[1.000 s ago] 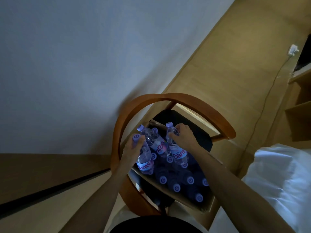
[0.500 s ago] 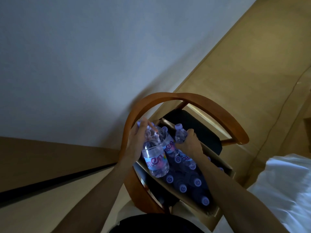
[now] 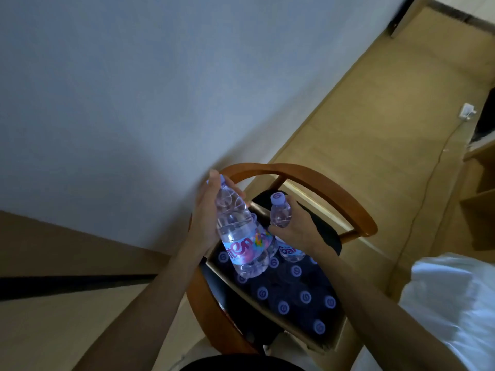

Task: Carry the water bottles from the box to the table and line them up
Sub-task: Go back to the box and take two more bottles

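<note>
A cardboard box (image 3: 330,341) full of water bottles sits on the seat of a wooden chair (image 3: 337,194). Several purple caps (image 3: 305,297) show inside the box. My left hand (image 3: 205,218) grips a clear bottle with a pink label (image 3: 238,236), lifted above the box and tilted, its cap pointing up and left. My right hand (image 3: 302,228) holds a second bottle (image 3: 280,214) by its upper body, cap up, just above the box's far end. The table is out of view.
A white wall rises at the left, with a dark strip (image 3: 75,285) along its base. White bedding (image 3: 455,303) lies at the lower right. A wooden shelf unit (image 3: 482,199) and a white plug with its cable (image 3: 467,112) stand at the far right.
Both hands have lifted their bottles up out of the box. The left bottle rose furthest and tilted. The camera view shifted slightly.
</note>
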